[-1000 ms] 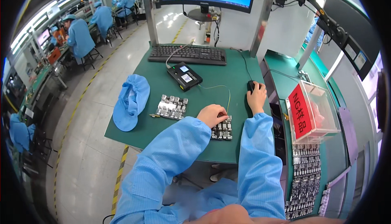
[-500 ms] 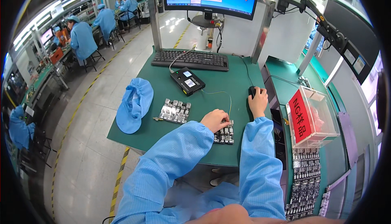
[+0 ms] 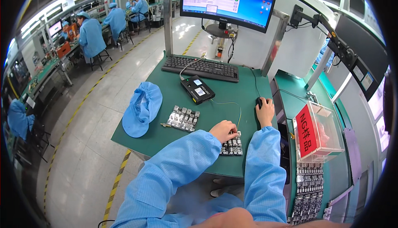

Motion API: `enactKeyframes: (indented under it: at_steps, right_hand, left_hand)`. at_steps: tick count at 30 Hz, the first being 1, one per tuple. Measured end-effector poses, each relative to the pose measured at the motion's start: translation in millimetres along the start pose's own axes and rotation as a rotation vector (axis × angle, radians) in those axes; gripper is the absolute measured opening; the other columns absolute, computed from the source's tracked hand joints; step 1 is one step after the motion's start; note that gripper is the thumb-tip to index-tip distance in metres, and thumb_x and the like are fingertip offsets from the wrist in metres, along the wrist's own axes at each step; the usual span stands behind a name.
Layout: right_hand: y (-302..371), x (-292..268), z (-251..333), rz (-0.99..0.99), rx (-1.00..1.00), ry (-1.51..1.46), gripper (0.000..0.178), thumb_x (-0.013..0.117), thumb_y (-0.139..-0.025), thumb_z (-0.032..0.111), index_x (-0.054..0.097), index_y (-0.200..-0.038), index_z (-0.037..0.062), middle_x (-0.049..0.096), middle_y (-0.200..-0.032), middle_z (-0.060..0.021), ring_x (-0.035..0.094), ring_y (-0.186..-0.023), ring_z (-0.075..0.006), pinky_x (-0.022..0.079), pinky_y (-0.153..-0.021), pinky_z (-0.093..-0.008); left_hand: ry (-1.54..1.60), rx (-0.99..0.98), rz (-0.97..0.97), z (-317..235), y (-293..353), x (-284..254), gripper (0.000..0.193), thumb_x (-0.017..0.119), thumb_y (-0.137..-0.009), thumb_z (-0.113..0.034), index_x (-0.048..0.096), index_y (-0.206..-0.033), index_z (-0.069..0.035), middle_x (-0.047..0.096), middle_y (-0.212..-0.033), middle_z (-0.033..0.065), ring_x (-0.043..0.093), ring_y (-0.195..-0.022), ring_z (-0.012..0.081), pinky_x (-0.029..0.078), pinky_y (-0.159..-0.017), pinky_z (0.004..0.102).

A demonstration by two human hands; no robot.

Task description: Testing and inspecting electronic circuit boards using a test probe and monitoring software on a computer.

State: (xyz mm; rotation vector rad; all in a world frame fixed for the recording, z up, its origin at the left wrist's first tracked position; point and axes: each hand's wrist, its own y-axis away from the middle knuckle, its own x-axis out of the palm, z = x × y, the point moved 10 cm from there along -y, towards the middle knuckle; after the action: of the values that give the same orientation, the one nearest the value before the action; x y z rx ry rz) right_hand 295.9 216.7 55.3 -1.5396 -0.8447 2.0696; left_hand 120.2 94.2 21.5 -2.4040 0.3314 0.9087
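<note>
My left hand is closed at the upper edge of a circuit board panel with rows of small metal parts. Its fingertips pinch the end of a thin yellowish cable, though the tip itself is hidden. This cable runs from a black box with a small lit display. My right hand is wrapped over a black computer mouse on the green table. Left of my left hand lies a second, similar circuit board panel.
A blue cloth cap lies at the table's left. Behind the box sit a keyboard and a monitor. To the right stand a clear bin with a red label and several stacked boards. Co-workers in blue sit far left.
The whole view has shifted slightly, so the table and monitor sit a little lower and further right. Both hands keep their places, the left at the board, the right on the mouse.
</note>
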Motion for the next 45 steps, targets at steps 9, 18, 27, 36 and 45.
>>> enactKeyframes:
  at_steps: [9, 18, 27, 36, 45]
  right_hand:
    - [1, -2, 0, -0.027, -0.022, -0.036, 0.031, 0.066, -0.072, 0.018, 0.06, -0.102, 0.0163, 0.052, -0.104, -0.0104, 0.054, -0.089, -0.0306, 0.046, -0.074, -0.0397]
    - [2, -5, 2, -0.023, -0.018, -0.06, 0.031, 0.067, -0.072, 0.017, 0.061, -0.103, 0.0159, 0.053, -0.103, -0.0101, 0.054, -0.09, -0.0305, 0.046, -0.076, -0.0398]
    - [1, -4, 2, -0.016, -0.02, -0.073, 0.03, 0.066, -0.073, 0.016, 0.061, -0.103, 0.0152, 0.052, -0.103, -0.0105, 0.054, -0.091, -0.031, 0.046, -0.077, -0.04]
    - [1, -4, 3, 0.007, 0.007, -0.072, 0.031, 0.067, -0.073, 0.016, 0.061, -0.103, 0.0151, 0.053, -0.103, -0.0102, 0.054, -0.093, -0.0308, 0.046, -0.079, -0.04]
    - [2, -7, 8, 0.004, -0.005, -0.028, 0.037, 0.066, -0.075, 0.021, 0.059, -0.11, 0.0168, 0.053, -0.108, -0.0103, 0.054, -0.096, -0.0306, 0.045, -0.08, -0.0418]
  left_hand:
    - [0.065, 0.033, 0.062, -7, 5, 4, 0.016, 0.068, -0.078, -0.021, 0.061, -0.08, -0.007, 0.059, -0.081, 0.0074, 0.055, -0.085, 0.0259, 0.045, -0.076, 0.0364]
    - [0.054, 0.016, 0.069, -8, 4, 2, 0.016, 0.067, -0.078, -0.022, 0.06, -0.08, -0.007, 0.059, -0.082, 0.0074, 0.056, -0.086, 0.0257, 0.045, -0.077, 0.0364]
    - [0.044, 0.033, 0.062, -8, 4, 4, 0.015, 0.067, -0.078, -0.021, 0.06, -0.08, -0.007, 0.059, -0.083, 0.0078, 0.056, -0.086, 0.026, 0.045, -0.078, 0.0363]
    - [0.047, 0.01, 0.077, -7, 4, 5, 0.016, 0.067, -0.078, -0.021, 0.061, -0.08, -0.007, 0.059, -0.082, 0.0074, 0.055, -0.085, 0.0256, 0.045, -0.076, 0.0364]
    - [0.035, 0.04, 0.063, -8, 3, 4, 0.018, 0.067, -0.08, -0.023, 0.06, -0.08, -0.007, 0.057, -0.079, 0.0055, 0.054, -0.08, 0.0227, 0.045, -0.072, 0.0344]
